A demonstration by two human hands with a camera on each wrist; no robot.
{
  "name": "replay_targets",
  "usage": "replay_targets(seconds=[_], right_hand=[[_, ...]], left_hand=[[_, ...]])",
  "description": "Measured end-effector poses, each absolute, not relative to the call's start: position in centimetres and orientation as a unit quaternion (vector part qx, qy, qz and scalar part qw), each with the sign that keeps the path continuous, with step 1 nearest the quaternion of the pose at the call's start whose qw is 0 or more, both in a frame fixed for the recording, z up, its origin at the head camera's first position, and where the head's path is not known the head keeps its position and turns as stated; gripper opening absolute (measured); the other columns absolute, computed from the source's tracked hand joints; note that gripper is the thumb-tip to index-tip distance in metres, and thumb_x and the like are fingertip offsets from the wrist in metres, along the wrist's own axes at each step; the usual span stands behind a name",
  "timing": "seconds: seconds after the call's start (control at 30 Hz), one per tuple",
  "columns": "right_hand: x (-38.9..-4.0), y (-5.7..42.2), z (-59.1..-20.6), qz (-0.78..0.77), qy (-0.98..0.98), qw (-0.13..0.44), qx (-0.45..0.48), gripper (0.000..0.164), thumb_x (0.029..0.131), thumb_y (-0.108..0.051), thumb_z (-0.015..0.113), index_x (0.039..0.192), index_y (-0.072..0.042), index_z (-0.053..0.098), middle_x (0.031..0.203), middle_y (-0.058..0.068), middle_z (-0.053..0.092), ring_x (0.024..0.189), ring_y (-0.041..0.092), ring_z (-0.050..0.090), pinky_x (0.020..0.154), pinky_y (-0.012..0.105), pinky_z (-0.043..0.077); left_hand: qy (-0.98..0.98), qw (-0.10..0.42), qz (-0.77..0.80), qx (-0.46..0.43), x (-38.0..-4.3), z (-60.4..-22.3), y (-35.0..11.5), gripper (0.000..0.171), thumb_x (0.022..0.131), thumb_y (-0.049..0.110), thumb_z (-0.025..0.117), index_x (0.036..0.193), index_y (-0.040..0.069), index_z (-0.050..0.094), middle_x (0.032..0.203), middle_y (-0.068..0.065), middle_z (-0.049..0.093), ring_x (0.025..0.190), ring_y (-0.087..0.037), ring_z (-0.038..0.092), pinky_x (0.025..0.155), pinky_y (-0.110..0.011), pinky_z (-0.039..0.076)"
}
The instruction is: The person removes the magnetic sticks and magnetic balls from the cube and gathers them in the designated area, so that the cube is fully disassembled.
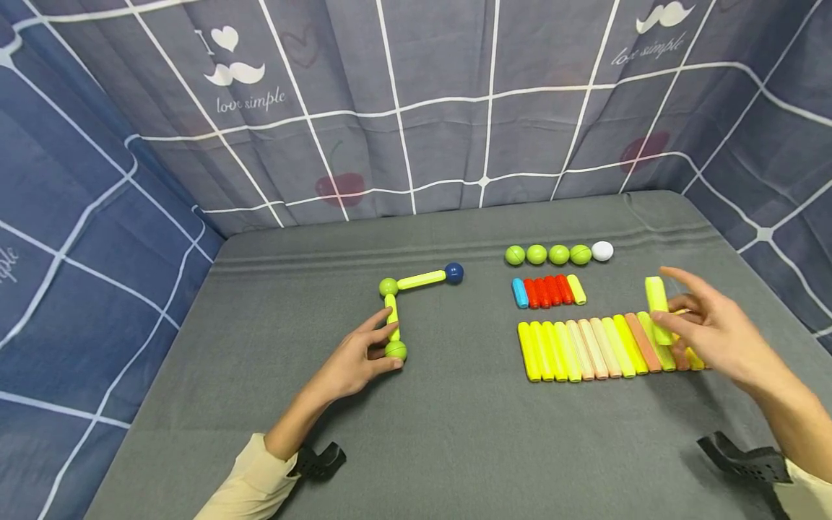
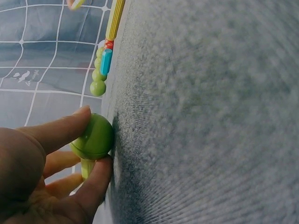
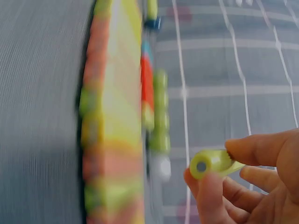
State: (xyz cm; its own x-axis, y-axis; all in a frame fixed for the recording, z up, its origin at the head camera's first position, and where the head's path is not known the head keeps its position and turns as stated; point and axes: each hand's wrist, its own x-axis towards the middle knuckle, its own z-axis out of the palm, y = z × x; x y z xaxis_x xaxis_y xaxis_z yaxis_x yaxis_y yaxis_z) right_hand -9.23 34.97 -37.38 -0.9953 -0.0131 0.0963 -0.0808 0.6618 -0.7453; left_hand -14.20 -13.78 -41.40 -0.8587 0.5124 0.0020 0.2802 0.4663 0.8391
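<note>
In the head view my left hand (image 1: pixel 353 365) pinches a green ball (image 1: pixel 396 351) at the near end of a small L-shaped chain. A yellow-green stick (image 1: pixel 393 310) joins it to a second green ball (image 1: pixel 388 287). From there another yellow-green stick (image 1: pixel 422 280) reaches a dark blue ball (image 1: pixel 454 273). The left wrist view shows thumb and finger on the green ball (image 2: pixel 96 139), low over the cloth. My right hand (image 1: pixel 724 328) holds a short yellow-green stick (image 1: pixel 656 303) above the row of sticks. Its end, with a grey round centre, faces the right wrist camera.
On the right lies a long row of yellow, peach and green sticks (image 1: pixel 585 350), partly hidden by my right hand. Behind it are short red sticks (image 1: pixel 547 292) with a blue stick (image 1: pixel 520 292), then several green balls (image 1: pixel 558 254) and a white ball (image 1: pixel 602 251). Cloth walls (image 1: pixel 448 137) enclose the grey surface.
</note>
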Motion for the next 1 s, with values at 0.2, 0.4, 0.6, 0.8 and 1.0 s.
replay_targets(seconds=[0.2,0.4,0.6,0.8,1.0], right_hand=[[-8.5,39.5,-38.0,0.269,-0.958,0.079,-0.066,0.067,0.096,-0.01,0.064,0.147,0.012,0.026,0.099,0.036,0.057,0.061,0.008,0.051,0.044,0.026,0.042],[-8.6,42.7,-39.6,0.247,-0.965,0.045,-0.073,0.051,0.096,-0.006,0.062,0.135,0.017,0.039,0.089,0.028,0.056,0.057,0.016,0.049,0.043,0.028,0.042],[-9.2,44.2,-40.7,0.241,-0.967,0.018,-0.077,0.046,0.096,-0.008,0.061,0.128,0.019,0.041,0.091,0.033,0.057,0.058,0.018,0.052,0.044,0.029,0.044],[-9.1,44.5,-41.1,0.239,-0.968,-0.003,-0.077,0.044,0.095,-0.006,0.061,0.125,0.019,0.042,0.09,0.031,0.058,0.057,0.018,0.052,0.044,0.029,0.043],[-8.9,44.4,-40.9,0.229,-0.971,-0.009,-0.066,0.043,0.095,-0.01,0.061,0.123,0.019,0.045,0.088,0.027,0.06,0.055,0.016,0.051,0.044,0.029,0.041]], left_hand=[[0.851,0.118,0.457,0.233,-14.2,-41.4,-14.0,0.064,0.086,0.003,0.076,0.14,-0.01,0.046,0.159,-0.018,0.024,0.122,-0.032,0.054,0.095,-0.028,0.051],[0.852,0.11,0.452,0.24,-14.3,-41.5,-13.8,0.063,0.085,0.005,0.077,0.139,-0.01,0.048,0.158,-0.019,0.026,0.115,-0.031,0.059,0.092,-0.029,0.053],[0.87,0.097,0.424,0.231,-14.2,-41.3,-13.3,0.063,0.083,0.007,0.08,0.137,-0.008,0.052,0.157,-0.016,0.03,0.11,-0.025,0.062,0.088,-0.025,0.055],[0.882,0.085,0.413,0.21,-13.5,-41.1,-12.3,0.061,0.083,0.007,0.081,0.136,-0.008,0.053,0.156,-0.015,0.033,0.107,-0.022,0.062,0.085,-0.023,0.055],[0.896,0.075,0.397,0.185,-12.3,-40.9,-10.8,0.063,0.083,0.011,0.081,0.136,-0.008,0.054,0.156,-0.015,0.03,0.1,-0.017,0.064,0.079,-0.023,0.056]])
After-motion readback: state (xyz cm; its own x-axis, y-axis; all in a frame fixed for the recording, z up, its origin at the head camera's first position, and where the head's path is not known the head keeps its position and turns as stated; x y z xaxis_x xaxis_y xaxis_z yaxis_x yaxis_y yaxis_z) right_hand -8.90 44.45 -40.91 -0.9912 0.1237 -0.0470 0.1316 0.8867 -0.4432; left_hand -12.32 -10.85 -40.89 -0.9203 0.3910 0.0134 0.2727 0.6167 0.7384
